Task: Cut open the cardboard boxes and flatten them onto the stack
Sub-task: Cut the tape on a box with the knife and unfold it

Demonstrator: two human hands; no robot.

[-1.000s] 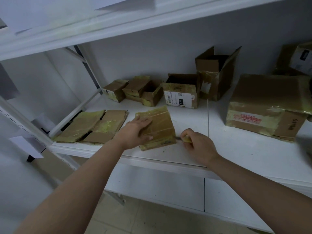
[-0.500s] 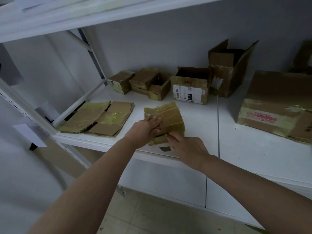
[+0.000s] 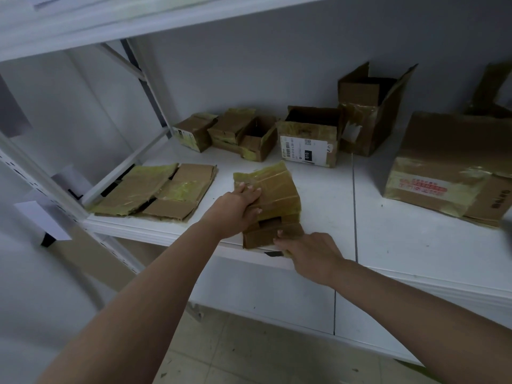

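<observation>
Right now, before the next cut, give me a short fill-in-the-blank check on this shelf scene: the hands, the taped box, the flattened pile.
1. The left hand presses on top of the tape-covered brown cardboard box, while the ____ hand works at its near flap.
2. The stack of flattened brown cardboard lies to the ____ of that box.
3. The open-topped box with a white barcode label stands ____ the box being handled, nearer the wall.

Missing words: right; left; behind

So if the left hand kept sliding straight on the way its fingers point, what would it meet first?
Probably the open brown cardboard box with the white barcode label, past the taped box that the left hand presses; depth is uncertain.
</observation>
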